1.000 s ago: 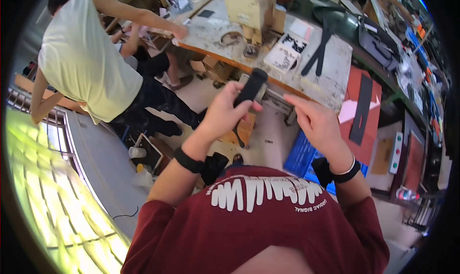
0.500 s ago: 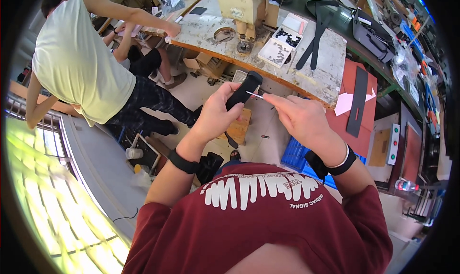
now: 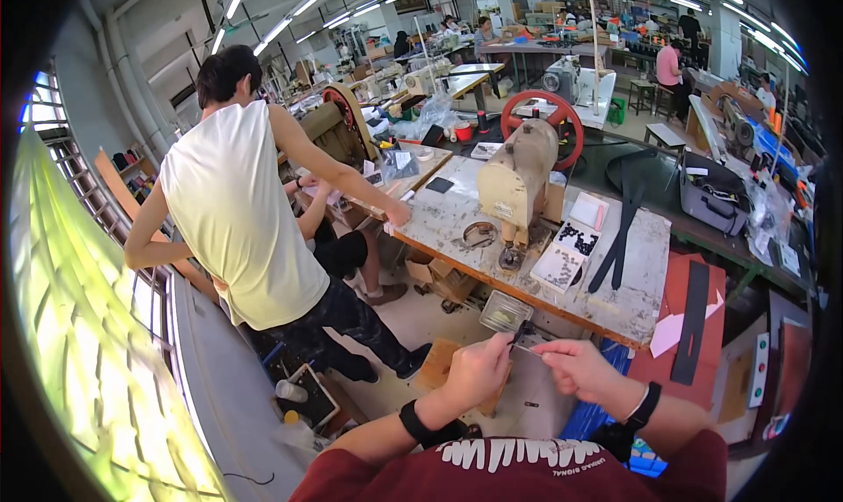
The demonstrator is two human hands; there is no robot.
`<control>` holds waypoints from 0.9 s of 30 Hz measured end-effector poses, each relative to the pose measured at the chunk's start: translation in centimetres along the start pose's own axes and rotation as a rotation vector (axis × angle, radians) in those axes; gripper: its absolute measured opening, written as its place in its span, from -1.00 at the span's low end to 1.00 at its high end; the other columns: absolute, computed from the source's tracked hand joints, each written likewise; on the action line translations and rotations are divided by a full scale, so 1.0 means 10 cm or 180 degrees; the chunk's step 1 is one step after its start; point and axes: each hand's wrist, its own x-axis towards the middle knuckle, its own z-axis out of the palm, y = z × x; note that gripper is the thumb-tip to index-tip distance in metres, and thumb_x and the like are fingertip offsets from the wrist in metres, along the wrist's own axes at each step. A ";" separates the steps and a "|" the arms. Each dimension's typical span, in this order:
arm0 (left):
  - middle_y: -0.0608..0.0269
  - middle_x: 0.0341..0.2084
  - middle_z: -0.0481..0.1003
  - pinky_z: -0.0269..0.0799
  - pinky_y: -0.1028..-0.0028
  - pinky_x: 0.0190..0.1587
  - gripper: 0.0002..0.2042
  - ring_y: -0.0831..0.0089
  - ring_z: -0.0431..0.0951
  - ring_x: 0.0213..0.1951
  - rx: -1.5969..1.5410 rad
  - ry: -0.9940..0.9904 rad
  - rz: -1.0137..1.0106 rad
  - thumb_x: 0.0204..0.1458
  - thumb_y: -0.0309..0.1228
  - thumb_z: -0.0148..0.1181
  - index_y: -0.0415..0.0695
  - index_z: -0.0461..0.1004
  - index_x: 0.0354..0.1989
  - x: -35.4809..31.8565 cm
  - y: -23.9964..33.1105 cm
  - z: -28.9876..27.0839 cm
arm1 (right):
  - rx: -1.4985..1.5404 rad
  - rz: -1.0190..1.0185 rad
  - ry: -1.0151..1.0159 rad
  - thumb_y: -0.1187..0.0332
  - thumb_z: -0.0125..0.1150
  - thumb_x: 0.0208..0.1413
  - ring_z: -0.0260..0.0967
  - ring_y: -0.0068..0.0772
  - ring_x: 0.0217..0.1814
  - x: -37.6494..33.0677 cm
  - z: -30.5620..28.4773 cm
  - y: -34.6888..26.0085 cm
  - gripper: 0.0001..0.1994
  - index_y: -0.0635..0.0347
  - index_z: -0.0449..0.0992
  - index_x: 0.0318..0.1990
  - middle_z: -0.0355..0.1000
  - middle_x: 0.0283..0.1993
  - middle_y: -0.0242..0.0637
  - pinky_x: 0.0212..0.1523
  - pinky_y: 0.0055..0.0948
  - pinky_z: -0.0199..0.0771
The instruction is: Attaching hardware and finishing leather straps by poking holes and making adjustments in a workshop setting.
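Observation:
In front of my chest, my left hand point(image 3: 479, 369) is closed round a black strap point(image 3: 524, 330); only its upper end shows beyond the fingers. My right hand point(image 3: 576, 368) pinches a thin metal rod point(image 3: 525, 349), whose free end points left at the strap. Whether the rod's tip touches the strap is too small to tell. Both hands are just short of the near edge of a worn white workbench point(image 3: 571, 313). On that bench stands a cream press machine point(image 3: 516, 181) with a red wheel point(image 3: 575, 120).
White trays hold small black point(image 3: 578, 238) and grey pieces point(image 3: 558, 268). Long black straps point(image 3: 617, 247) lie to their right. A person in a white sleeveless top point(image 3: 224, 212) stands at left, one hand on the bench. A wooden stool point(image 3: 436, 366) is below my hands.
My view has tilted up, showing more of the workshop, and my hands sit lower in it. The strap has turned, so less of it shows. Both hands keep their hold.

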 end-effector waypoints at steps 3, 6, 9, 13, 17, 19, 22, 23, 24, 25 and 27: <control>0.13 -0.65 0.45 0.38 0.38 -0.57 -0.85 0.25 0.49 -0.60 0.0202 -0.0041 0.0247 -0.09 -0.54 0.04 -0.17 0.36 -0.29 0.09 0.02 -0.01 | -0.1589 -0.1340 0.0313 0.42 0.03 0.01 -0.10 -0.67 -0.75 0.06 -0.05 -0.01 -0.75 0.13 0.40 -0.11 -0.01 -0.72 -0.57 -0.75 -0.60 -0.07; 0.17 -0.66 0.45 0.39 0.38 -0.57 -0.84 0.26 0.49 -0.61 0.0222 -0.0150 0.0324 -0.09 -0.53 0.04 -0.17 0.34 -0.29 0.17 0.01 0.03 | -0.3881 -0.3312 0.0772 0.46 0.08 -0.10 0.03 -0.60 -0.77 0.15 -0.13 -0.01 -0.67 0.06 0.40 -0.09 0.03 -0.75 -0.52 -0.76 -0.57 0.05; 0.21 -0.65 0.46 0.39 0.39 -0.57 -0.85 0.29 0.49 -0.60 0.0259 -0.0267 0.0177 -0.08 -0.52 0.03 -0.18 0.33 -0.30 0.14 -0.03 0.12 | -0.4206 -0.3399 0.0840 0.46 0.09 -0.11 0.07 -0.60 -0.78 0.14 -0.17 0.00 -0.67 0.04 0.40 -0.10 0.05 -0.75 -0.51 -0.77 -0.57 0.08; 0.20 -0.65 0.47 0.39 0.39 -0.56 -0.85 0.29 0.50 -0.59 0.0391 -0.0427 0.0104 -0.07 -0.51 0.02 -0.17 0.34 -0.29 0.09 -0.05 0.20 | -0.2412 -0.1444 0.0473 0.42 0.07 -0.03 0.02 -0.68 -0.77 0.12 -0.07 -0.03 -0.77 0.07 0.41 -0.16 0.07 -0.69 -0.54 -0.77 -0.61 0.05; 0.12 -0.60 0.47 0.40 0.36 -0.53 -0.85 0.23 0.50 -0.57 0.0048 -0.0445 0.0327 -0.08 -0.49 0.03 -0.16 0.38 -0.29 0.01 0.17 0.35 | 0.0002 -0.0251 0.0200 0.40 0.04 0.03 -0.12 -0.75 -0.74 0.12 -0.07 0.07 -0.93 0.09 0.36 -0.31 0.05 -0.67 -0.56 -0.76 -0.68 -0.13; 0.09 -0.57 0.47 0.40 0.35 -0.50 -0.83 0.23 0.50 -0.54 0.0041 -0.0620 0.0156 -0.08 -0.52 0.03 -0.16 0.39 -0.27 0.12 0.19 0.32 | 0.0353 -0.0139 -0.0045 0.35 0.02 0.04 0.00 -0.65 -0.78 0.11 -0.24 0.09 -0.91 0.13 0.30 -0.35 0.15 -0.68 -0.43 -0.79 -0.60 -0.07; 0.02 -0.55 0.46 0.39 0.27 -0.46 -0.73 0.11 0.49 -0.48 0.0123 -0.0757 0.0063 -0.12 -0.52 0.07 -0.17 0.32 -0.17 0.20 0.18 0.27 | -0.3457 -0.2751 0.1197 0.29 0.04 0.02 0.32 -0.28 -0.67 0.25 -0.24 0.15 -0.86 0.11 0.31 -0.31 0.36 -0.57 -0.20 -0.69 -0.34 0.25; -0.01 -0.54 0.46 0.39 0.24 -0.46 -0.68 0.07 0.48 -0.47 0.0106 -0.0690 0.0199 -0.13 -0.51 0.09 -0.17 0.29 -0.14 0.21 0.15 0.28 | -0.4031 -0.2295 0.1444 0.27 0.03 0.01 0.38 -0.15 -0.60 0.15 -0.14 0.07 -0.84 0.11 0.31 -0.31 0.40 -0.54 -0.14 -0.62 -0.26 0.33; -0.06 -0.49 0.45 0.38 0.21 -0.45 -0.60 0.01 0.47 -0.45 0.0109 -0.0783 0.0290 -0.15 -0.50 0.12 -0.18 0.23 -0.06 0.24 0.13 0.31 | -0.4076 -0.2505 0.1654 0.25 0.02 0.02 0.36 -0.10 -0.59 0.15 -0.15 0.11 -0.84 0.11 0.31 -0.31 0.39 -0.56 -0.15 -0.62 -0.22 0.32; -0.09 -0.47 0.44 0.38 0.20 -0.44 -0.55 -0.02 0.46 -0.45 0.0122 -0.0848 0.0149 -0.16 -0.50 0.12 -0.19 0.20 -0.03 0.25 0.11 0.38 | -0.4145 -0.2730 0.1823 0.24 0.01 0.02 0.35 -0.04 -0.59 0.17 -0.16 0.15 -0.84 0.11 0.31 -0.31 0.38 -0.59 -0.16 -0.62 -0.19 0.31; -0.05 -0.47 0.44 0.39 0.29 -0.45 -0.49 0.08 0.49 -0.48 0.0215 -0.0745 -0.0330 -0.20 -0.56 0.13 -0.20 0.16 0.01 0.36 0.16 0.52 | -0.3749 -0.2699 0.2251 0.25 0.00 0.03 0.37 -0.07 -0.55 0.15 -0.12 0.14 -0.83 0.13 0.30 -0.31 0.38 -0.56 -0.11 -0.61 -0.20 0.32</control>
